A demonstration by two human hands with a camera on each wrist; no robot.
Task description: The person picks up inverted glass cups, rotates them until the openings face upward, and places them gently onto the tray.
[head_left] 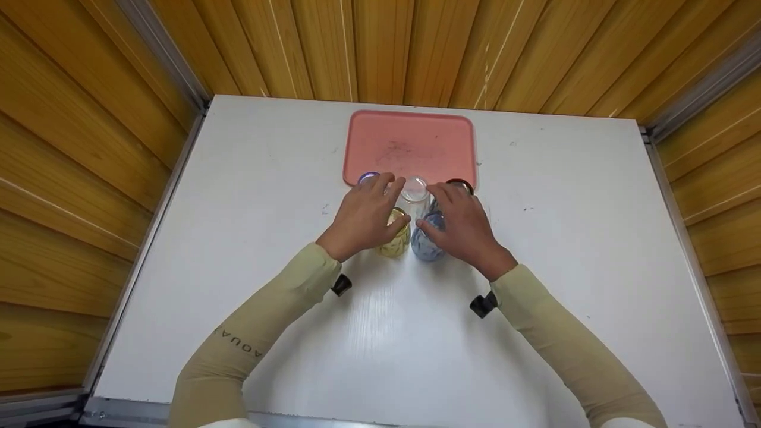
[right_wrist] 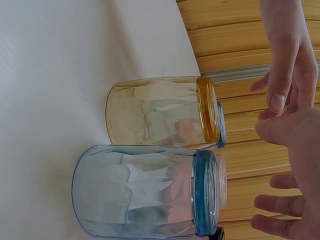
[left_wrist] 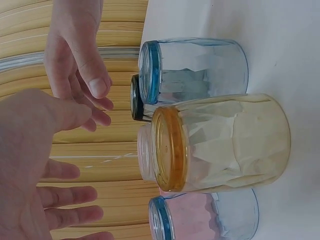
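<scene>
Several lidded glass jars stand upright in a close group. A yellow jar [left_wrist: 235, 145] and a light blue jar [right_wrist: 140, 192] are at the front, side by side. Behind them are a clear jar [head_left: 415, 189], a jar with a dark lid [head_left: 459, 185] at the right and one with a blue lid [left_wrist: 161, 220] at the left. My left hand [head_left: 364, 217] is spread over the left jars, its thumb near the yellow lid. Over the right jars is my right hand [head_left: 461, 223], fingers relaxed, thumb near the light blue lid. Both hands hold nothing.
A pink tray [head_left: 413, 139] lies at the back of the white table [head_left: 267, 178], just behind the jars. Wooden plank walls [head_left: 380, 53] rise at the back and both sides. A small black wrist camera [head_left: 483, 305] sticks out under the right wrist.
</scene>
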